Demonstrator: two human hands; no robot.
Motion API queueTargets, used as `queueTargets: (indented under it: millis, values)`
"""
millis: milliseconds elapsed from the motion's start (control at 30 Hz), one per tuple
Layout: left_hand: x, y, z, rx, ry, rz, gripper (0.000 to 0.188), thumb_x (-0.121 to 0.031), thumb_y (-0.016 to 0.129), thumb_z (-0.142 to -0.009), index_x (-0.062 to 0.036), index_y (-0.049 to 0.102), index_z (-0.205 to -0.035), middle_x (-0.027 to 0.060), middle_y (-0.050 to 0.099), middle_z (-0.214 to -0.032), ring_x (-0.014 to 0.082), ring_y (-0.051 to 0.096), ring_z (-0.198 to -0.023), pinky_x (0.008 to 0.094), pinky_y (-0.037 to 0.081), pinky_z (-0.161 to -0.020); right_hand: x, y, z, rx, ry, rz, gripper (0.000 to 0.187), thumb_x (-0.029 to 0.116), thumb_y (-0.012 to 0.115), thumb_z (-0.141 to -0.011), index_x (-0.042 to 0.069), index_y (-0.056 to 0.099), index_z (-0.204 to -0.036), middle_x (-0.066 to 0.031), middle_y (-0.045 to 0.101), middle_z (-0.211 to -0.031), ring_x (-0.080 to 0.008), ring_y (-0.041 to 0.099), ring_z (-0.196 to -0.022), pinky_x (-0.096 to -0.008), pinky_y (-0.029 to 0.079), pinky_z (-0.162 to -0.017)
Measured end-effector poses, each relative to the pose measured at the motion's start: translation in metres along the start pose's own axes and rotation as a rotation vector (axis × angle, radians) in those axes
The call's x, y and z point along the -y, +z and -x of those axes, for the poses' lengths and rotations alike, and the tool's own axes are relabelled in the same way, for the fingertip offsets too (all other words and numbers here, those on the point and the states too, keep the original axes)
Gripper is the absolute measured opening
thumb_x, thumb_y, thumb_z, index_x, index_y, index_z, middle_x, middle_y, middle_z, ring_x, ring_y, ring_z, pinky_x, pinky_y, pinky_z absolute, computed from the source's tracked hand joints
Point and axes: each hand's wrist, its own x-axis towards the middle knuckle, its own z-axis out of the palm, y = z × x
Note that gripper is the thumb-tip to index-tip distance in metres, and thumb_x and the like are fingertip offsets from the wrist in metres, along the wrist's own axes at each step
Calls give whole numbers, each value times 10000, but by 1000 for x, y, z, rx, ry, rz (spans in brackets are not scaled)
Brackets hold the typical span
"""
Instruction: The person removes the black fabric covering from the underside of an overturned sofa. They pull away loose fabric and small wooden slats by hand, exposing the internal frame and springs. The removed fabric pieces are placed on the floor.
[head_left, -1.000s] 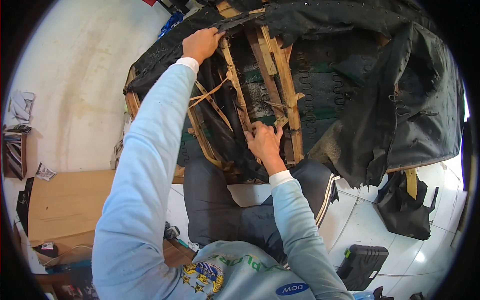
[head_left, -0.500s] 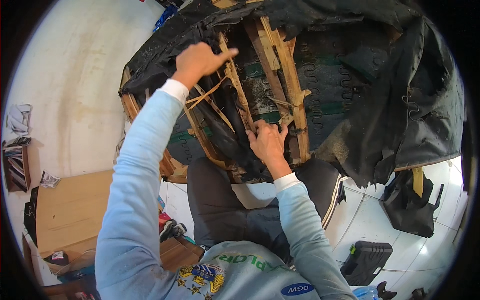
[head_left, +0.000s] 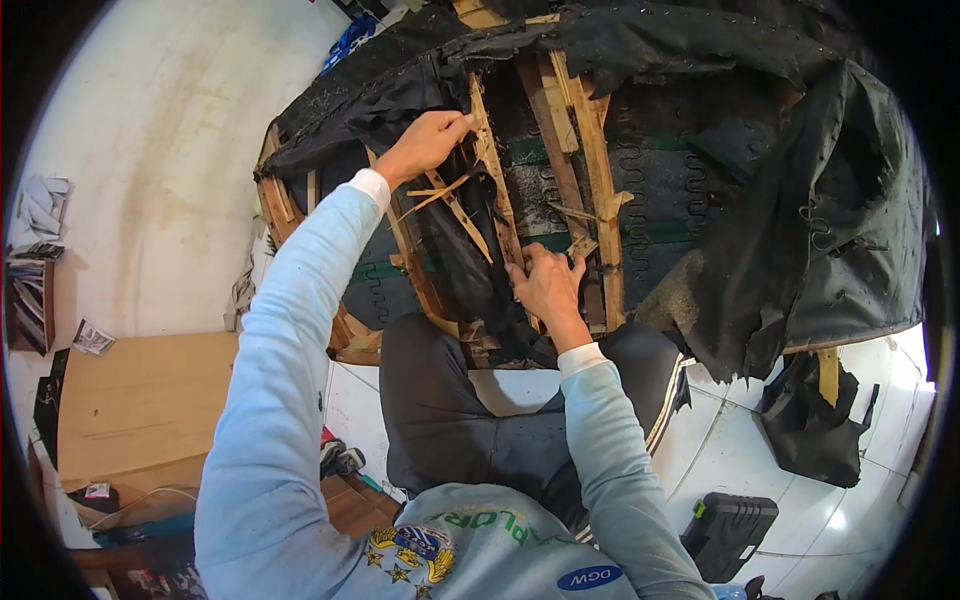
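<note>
An upturned piece of furniture with a torn black fabric cover lies before me, its wooden frame and wire springs exposed. My left hand is closed in a pinch beside the upper part of a rough wooden slat; whatever its fingertips hold is hidden. Lower down on the same slat, my right hand has its fingers curled over the wood. A splintered strip of wood hangs loose left of that slat. To the right runs a thicker wooden bar.
My knees press close to the frame's near edge. On the tiled floor at right lie a black tool case and a torn black fabric scrap. A brown board lies at left, near a small box of papers.
My left hand has moved slightly right and down, and its outstretched thumb has closed in against the fingers. My right hand keeps its place on the slat. The whole view has shifted slightly.
</note>
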Motion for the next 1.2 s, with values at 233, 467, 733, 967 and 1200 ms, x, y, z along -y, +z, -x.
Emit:
queueTargets:
  millis: [233,467,733,967,1200]
  values:
    - [10,29,-1,-102,-352,1207,412,-317,579,-1086,-191,404,-735,-65,333,-636,76,278,-496,258,246,-467,2,-7,0,-2,-5,-46,426,394,815,-899,58,730,-1146,-142,770,-1011,-361,690,-1070,-593,272,-1162]
    - [-24,23,2,-179,-407,677,427,-440,575,-1091,-126,542,-804,-50,434,-675,72,406,-552,254,337,-496,3,0,0,-37,12,-33,431,402,877,-835,64,726,-1058,-78,727,-825,-322,696,-947,-579,295,-1127]
    - [-13,53,84,-180,77,-554,526,-550,689,-981,-41,706,-1110,150,692,-950,362,717,-880,478,560,-765,7,1,2,-15,4,-11,407,363,859,-853,56,709,-1074,-126,767,-928,-352,697,-1018,-595,293,-1139]
    - [-6,60,139,-155,247,-659,415,-406,723,-981,-101,701,-1262,104,598,-1178,364,625,-1070,465,526,-911,4,-1,-1,12,9,8,417,396,818,-887,66,720,-1122,-144,773,-967,-371,696,-1060,-604,277,-1159]
    - [-38,85,130,-165,-344,-429,789,-818,600,-882,-56,806,-877,200,753,-949,391,726,-953,509,538,-838,4,7,2,45,7,42,399,383,809,-890,82,723,-1137,-150,781,-1009,-361,696,-1110,-610,266,-1175]
